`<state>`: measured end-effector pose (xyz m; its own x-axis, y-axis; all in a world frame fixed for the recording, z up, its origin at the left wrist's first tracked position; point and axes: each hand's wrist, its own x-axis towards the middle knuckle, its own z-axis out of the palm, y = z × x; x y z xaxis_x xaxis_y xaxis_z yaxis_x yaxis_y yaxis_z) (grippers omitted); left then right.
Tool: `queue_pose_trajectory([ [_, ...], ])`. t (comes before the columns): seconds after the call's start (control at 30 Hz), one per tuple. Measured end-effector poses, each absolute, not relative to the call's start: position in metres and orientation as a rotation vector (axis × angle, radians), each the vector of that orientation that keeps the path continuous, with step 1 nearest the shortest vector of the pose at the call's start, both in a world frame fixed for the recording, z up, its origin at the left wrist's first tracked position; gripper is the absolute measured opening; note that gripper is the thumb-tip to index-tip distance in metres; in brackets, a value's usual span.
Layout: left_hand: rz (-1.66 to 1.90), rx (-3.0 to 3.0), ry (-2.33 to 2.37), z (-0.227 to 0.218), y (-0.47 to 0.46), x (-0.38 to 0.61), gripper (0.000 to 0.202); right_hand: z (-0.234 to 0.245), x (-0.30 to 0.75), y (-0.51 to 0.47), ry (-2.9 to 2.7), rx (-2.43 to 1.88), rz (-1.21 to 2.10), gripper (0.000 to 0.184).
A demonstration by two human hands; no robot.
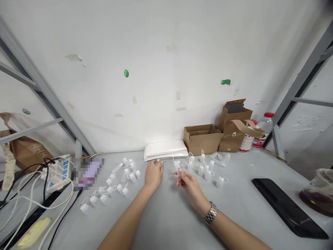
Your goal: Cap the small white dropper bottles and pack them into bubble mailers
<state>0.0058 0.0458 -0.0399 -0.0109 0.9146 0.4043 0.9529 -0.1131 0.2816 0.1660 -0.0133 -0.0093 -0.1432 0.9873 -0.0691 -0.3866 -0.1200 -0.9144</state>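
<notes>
My right hand (189, 185) pinches a small translucent white squeeze bottle (177, 164) between thumb and fingertips, just above the grey table. A thin strap stands up from the bottle. My left hand (154, 173) reaches to the table with its fingers bent down, at a small white cap with a looped strap (163, 161). Its fingertips are partly hidden, so their hold on the cap is hard to see. A loose white ring (170, 177) lies between the two hands. Several capped bottles (207, 170) stand beyond my right hand, and another group (126, 173) stands left of my left hand.
A stack of white sheets (166, 150) lies against the wall. Beside it are an open cardboard box (204, 141) and a brown paper bag (230, 137). A black tray-like object (288, 208) lies right. A power strip (58, 175) with tangled cables sits left.
</notes>
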Motion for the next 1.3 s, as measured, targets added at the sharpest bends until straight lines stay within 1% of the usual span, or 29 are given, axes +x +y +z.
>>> queue_pose_trajectory([
  [0.27, -0.773, -2.219, -2.041, -0.041, 0.049, 0.000, 0.024, -0.007, 0.164, -0.017, -0.997, -0.899, 1.530, 0.039],
  [0.43, -0.786, -2.250, -2.054, -0.038, 0.047, -0.003, 0.024, -0.009, 0.164, -0.015, -1.020, -0.913, 1.505, 0.037],
  [0.67, -0.936, -2.229, -2.060, -0.035, 0.046, -0.003, 0.024, -0.010, 0.164, -0.016, -1.036, -0.970, 1.507, 0.038],
  [0.73, -1.136, -2.236, -2.049, -0.029, 0.042, -0.002, 0.025, -0.010, 0.164, -0.017, -1.041, -0.996, 1.487, 0.035],
  [0.77, -1.312, -2.238, -2.053, -0.025, 0.039, -0.001, 0.025, -0.010, 0.165, -0.017, -1.039, -1.009, 1.476, 0.033],
  [0.83, -1.786, -2.214, -2.091, -0.018, 0.033, 0.002, 0.026, -0.009, 0.165, -0.016, -1.024, -1.032, 1.459, 0.031],
  [0.97, -2.741, -2.034, -2.319, -0.006, 0.020, 0.012, 0.031, -0.010, 0.165, -0.012, -1.008, -1.056, 1.395, 0.035],
  [1.07, -3.336, -1.677, -2.477, -0.003, 0.013, 0.020, 0.024, -0.014, 0.165, -0.010, -1.100, -1.074, 1.247, 0.034],
  [1.1, -3.460, -1.584, -2.508, -0.002, 0.011, 0.022, 0.021, -0.016, 0.165, -0.011, -1.143, -1.092, 1.176, 0.033],
  [1.17, -3.591, -1.546, -2.527, -0.002, 0.006, 0.027, 0.017, -0.019, 0.165, -0.014, -1.233, -1.136, 1.042, 0.029],
  [1.3, -3.649, -1.804, -2.331, -0.002, 0.000, 0.033, 0.017, -0.023, 0.163, -0.020, -1.404, -1.184, 0.880, 0.025],
])
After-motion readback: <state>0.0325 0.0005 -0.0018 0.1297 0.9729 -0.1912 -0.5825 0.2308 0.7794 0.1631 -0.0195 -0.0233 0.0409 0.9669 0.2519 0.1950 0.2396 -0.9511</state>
